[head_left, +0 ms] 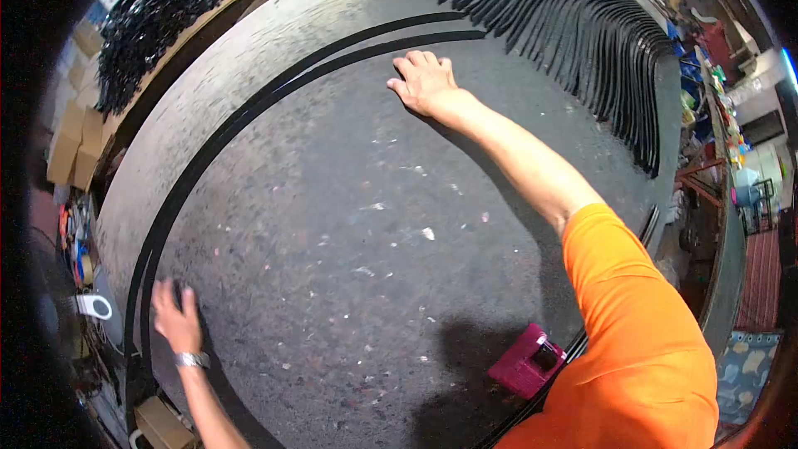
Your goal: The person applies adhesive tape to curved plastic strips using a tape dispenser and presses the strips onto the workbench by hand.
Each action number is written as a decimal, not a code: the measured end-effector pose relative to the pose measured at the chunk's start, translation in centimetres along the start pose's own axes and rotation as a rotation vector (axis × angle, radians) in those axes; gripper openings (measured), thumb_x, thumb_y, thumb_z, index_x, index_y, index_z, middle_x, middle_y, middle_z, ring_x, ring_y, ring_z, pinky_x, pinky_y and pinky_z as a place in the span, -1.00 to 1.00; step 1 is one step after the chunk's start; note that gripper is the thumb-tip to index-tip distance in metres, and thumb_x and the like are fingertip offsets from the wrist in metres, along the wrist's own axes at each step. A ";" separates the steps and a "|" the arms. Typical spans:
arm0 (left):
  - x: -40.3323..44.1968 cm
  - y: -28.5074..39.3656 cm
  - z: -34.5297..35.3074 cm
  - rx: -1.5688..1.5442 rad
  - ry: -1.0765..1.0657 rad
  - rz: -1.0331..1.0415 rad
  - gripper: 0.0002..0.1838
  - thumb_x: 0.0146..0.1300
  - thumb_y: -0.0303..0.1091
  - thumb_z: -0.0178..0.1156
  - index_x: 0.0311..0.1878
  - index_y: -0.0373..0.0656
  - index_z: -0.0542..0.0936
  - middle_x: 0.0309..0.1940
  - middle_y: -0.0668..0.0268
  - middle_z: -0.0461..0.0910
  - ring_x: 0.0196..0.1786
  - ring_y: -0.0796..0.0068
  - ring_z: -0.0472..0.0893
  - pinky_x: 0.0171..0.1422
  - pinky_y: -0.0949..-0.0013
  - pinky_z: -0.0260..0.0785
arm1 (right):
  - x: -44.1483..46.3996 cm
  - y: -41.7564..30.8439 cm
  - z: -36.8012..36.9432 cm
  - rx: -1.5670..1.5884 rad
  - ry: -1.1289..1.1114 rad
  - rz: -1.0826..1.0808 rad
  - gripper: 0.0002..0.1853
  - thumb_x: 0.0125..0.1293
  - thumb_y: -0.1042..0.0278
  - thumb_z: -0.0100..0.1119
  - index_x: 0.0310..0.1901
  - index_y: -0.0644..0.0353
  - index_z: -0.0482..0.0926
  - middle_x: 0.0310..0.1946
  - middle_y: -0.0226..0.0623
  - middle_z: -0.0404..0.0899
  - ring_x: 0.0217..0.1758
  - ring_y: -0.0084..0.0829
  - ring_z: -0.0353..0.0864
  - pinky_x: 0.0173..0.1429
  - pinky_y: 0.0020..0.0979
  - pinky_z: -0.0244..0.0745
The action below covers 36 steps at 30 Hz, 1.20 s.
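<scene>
Two long, narrow black strips curve side by side along the far left of the dark worktable [357, 224]: an outer strip [391, 26] and an inner strip [440, 37]. They run close together in the middle and part towards both ends. My left hand [176, 316], slightly blurred, is beside their near end with fingers apart, wearing a metal-banded watch. Whether it touches the inner strip I cannot tell. Below the far end of the inner strip, my right hand [422, 81] is over the tabletop with fingers spread, holding nothing.
Many similar black strips [573, 33] lie fanned out at the far right of the table. A magenta boxy object [528, 362] sits near my body. Beyond the left edge, a heap of shiny black pieces [166, 17] fills a cardboard box. Cluttered shelves [723, 141] line the right.
</scene>
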State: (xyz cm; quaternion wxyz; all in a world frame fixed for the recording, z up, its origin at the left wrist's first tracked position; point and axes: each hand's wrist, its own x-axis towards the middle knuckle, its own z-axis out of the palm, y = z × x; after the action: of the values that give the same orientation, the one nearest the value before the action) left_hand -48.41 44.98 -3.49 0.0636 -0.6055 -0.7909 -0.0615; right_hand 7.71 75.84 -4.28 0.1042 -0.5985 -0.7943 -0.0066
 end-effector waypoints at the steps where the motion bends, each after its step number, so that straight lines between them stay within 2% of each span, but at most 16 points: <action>1: -1.8 0.4 1.4 -0.047 -0.059 0.051 -0.39 0.48 -0.10 0.08 0.50 -0.15 0.30 0.52 -0.03 0.22 0.54 -0.09 0.22 0.58 -0.06 0.00 | -0.5 1.1 0.9 0.047 0.086 -0.005 -0.42 0.44 -0.14 0.04 0.33 0.06 0.47 0.28 -0.21 0.41 0.42 -0.20 0.27 0.41 0.08 0.14; 3: -4.8 5.4 0.8 -0.026 -0.215 -0.205 -0.33 0.57 0.09 -0.19 0.61 0.00 0.10 0.64 0.09 -0.05 0.66 -0.01 -0.05 0.64 -0.18 -0.23 | -0.2 2.8 1.7 -0.012 0.100 0.055 -0.36 0.45 -0.19 0.00 0.39 0.06 0.42 0.35 -0.22 0.36 0.45 -0.20 0.23 0.43 0.06 0.12; 5: -6.3 5.5 1.0 -0.012 -0.177 -0.146 -0.33 0.58 0.14 -0.27 0.63 0.08 0.07 0.66 0.19 -0.08 0.67 0.06 -0.11 0.64 -0.21 -0.31 | 0.5 3.9 1.9 -0.038 0.104 0.130 -0.34 0.47 -0.22 -0.06 0.42 0.05 0.38 0.42 -0.23 0.31 0.49 -0.20 0.20 0.44 0.06 0.10; 10: -6.2 5.8 1.2 0.025 -0.144 -0.162 -0.34 0.58 0.14 -0.27 0.63 0.09 0.09 0.66 0.22 -0.06 0.67 0.09 -0.08 0.64 -0.19 -0.29 | 3.0 5.4 1.2 -0.128 -0.010 0.319 -0.32 0.52 -0.26 -0.22 0.51 -0.04 0.26 0.57 -0.25 0.13 0.60 -0.21 0.08 0.46 0.06 0.07; 14: -6.2 5.8 1.3 0.042 -0.133 -0.157 -0.35 0.58 0.14 -0.27 0.62 0.08 0.12 0.65 0.22 -0.04 0.67 0.08 -0.07 0.64 -0.19 -0.28 | 3.4 5.6 0.7 -0.134 -0.040 0.328 -0.33 0.54 -0.24 -0.28 0.54 -0.08 0.21 0.58 -0.31 0.14 0.60 -0.23 0.09 0.47 0.06 0.09; 17: -6.2 6.1 1.2 0.036 -0.115 -0.160 -0.36 0.57 0.11 -0.21 0.61 0.07 0.15 0.64 0.19 0.00 0.66 0.05 -0.03 0.63 -0.19 -0.22 | 3.3 5.6 1.1 -0.124 0.000 0.333 -0.34 0.54 -0.23 -0.26 0.52 -0.07 0.26 0.57 -0.31 0.16 0.59 -0.23 0.10 0.46 0.06 0.09; 20: -6.1 5.2 2.1 0.057 -0.045 -0.112 -0.37 0.52 0.03 -0.07 0.57 0.04 0.23 0.59 0.11 0.12 0.62 0.01 0.08 0.59 -0.16 -0.09 | 2.9 5.4 1.1 -0.113 0.033 0.345 -0.35 0.54 -0.21 -0.25 0.51 -0.06 0.26 0.57 -0.31 0.15 0.58 -0.23 0.14 0.47 0.09 0.13; 21: -5.6 5.9 1.1 -0.005 0.025 -0.026 -0.38 0.44 -0.04 0.06 0.51 0.00 0.32 0.53 0.06 0.24 0.56 -0.02 0.20 0.55 -0.12 0.03 | 2.7 4.0 -2.6 -0.088 -0.225 0.390 -0.36 0.54 -0.20 -0.27 0.50 -0.03 0.26 0.57 -0.28 0.15 0.58 -0.21 0.16 0.48 0.11 0.16; 22: -5.4 7.9 -0.2 0.011 0.036 -0.076 -0.39 0.40 -0.04 0.12 0.46 -0.03 0.38 0.48 0.05 0.31 0.52 -0.03 0.26 0.51 -0.10 0.10 | 1.6 4.3 -0.7 -0.156 -0.039 0.347 -0.35 0.54 -0.21 -0.29 0.51 -0.03 0.25 0.56 -0.25 0.16 0.58 -0.18 0.17 0.49 0.11 0.16; 25: -5.6 8.9 -1.8 -0.032 0.065 -0.120 -0.39 0.35 0.02 0.15 0.41 0.01 0.44 0.44 0.07 0.36 0.48 0.01 0.31 0.47 -0.10 0.16 | 0.8 4.1 0.4 -0.212 -0.108 0.319 -0.32 0.55 -0.25 -0.37 0.56 -0.09 0.16 0.61 -0.32 0.05 0.66 -0.17 0.02 0.60 0.11 0.00; 27: -5.7 7.9 -1.0 -0.019 0.082 -0.131 -0.37 0.35 0.10 0.13 0.40 0.01 0.43 0.45 0.09 0.35 0.49 0.01 0.30 0.46 -0.15 0.14 | -0.3 3.3 -0.4 -0.202 -0.141 0.351 -0.33 0.54 -0.28 -0.37 0.55 -0.16 0.17 0.60 -0.32 0.08 0.64 -0.22 0.06 0.59 0.09 0.03; 29: -6.1 7.4 0.2 -0.019 0.019 -0.199 -0.31 0.41 0.19 -0.01 0.49 0.05 0.33 0.56 0.10 0.16 0.60 0.06 0.11 0.58 -0.19 -0.06 | -0.4 4.5 1.3 -0.253 -0.157 0.331 -0.32 0.54 -0.28 -0.37 0.57 -0.17 0.10 0.62 -0.33 0.02 0.65 -0.24 0.03 0.61 0.05 -0.01; 30: -6.2 7.3 0.2 -0.061 -0.024 -0.230 -0.28 0.43 0.22 -0.07 0.53 0.04 0.27 0.59 0.10 0.10 0.63 0.04 0.05 0.63 -0.18 -0.17 | -1.4 4.4 1.9 -0.246 -0.161 0.342 -0.32 0.55 -0.28 -0.37 0.58 -0.17 0.07 0.63 -0.34 -0.01 0.67 -0.24 -0.01 0.62 0.06 -0.05; 31: -6.3 7.2 0.3 -0.088 -0.018 -0.238 -0.28 0.43 0.23 -0.06 0.53 0.06 0.28 0.59 0.11 0.10 0.63 0.05 0.04 0.64 -0.18 -0.20 | -2.6 4.0 1.9 -0.248 -0.162 0.360 -0.31 0.55 -0.28 -0.37 0.59 -0.18 0.05 0.64 -0.34 -0.05 0.68 -0.24 -0.05 0.63 0.07 -0.09; 35: -6.5 6.8 0.9 -0.135 -0.006 -0.243 -0.28 0.43 0.24 -0.06 0.53 0.08 0.27 0.60 0.11 0.08 0.63 0.06 0.03 0.65 -0.16 -0.22 | -8.7 0.5 1.5 -0.254 -0.194 0.280 -0.31 0.56 -0.27 -0.39 0.61 -0.19 0.00 0.65 -0.35 -0.10 0.69 -0.20 -0.12 0.63 0.13 -0.16; 36: -6.5 6.5 1.5 -0.117 0.065 -0.227 -0.26 0.36 0.26 0.04 0.51 0.09 0.30 0.55 0.13 0.18 0.59 0.07 0.13 0.61 -0.18 -0.11 | -10.6 -0.3 1.7 -0.253 -0.193 0.251 -0.32 0.57 -0.26 -0.40 0.61 -0.19 0.00 0.65 -0.34 -0.10 0.69 -0.19 -0.12 0.63 0.14 -0.16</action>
State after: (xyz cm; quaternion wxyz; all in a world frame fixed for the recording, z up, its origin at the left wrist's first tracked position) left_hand -40.46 40.71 -5.94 0.0464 -0.5123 -0.8470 -0.1342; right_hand 9.92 65.88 -7.73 -0.0485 -0.6990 -0.7125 -0.0361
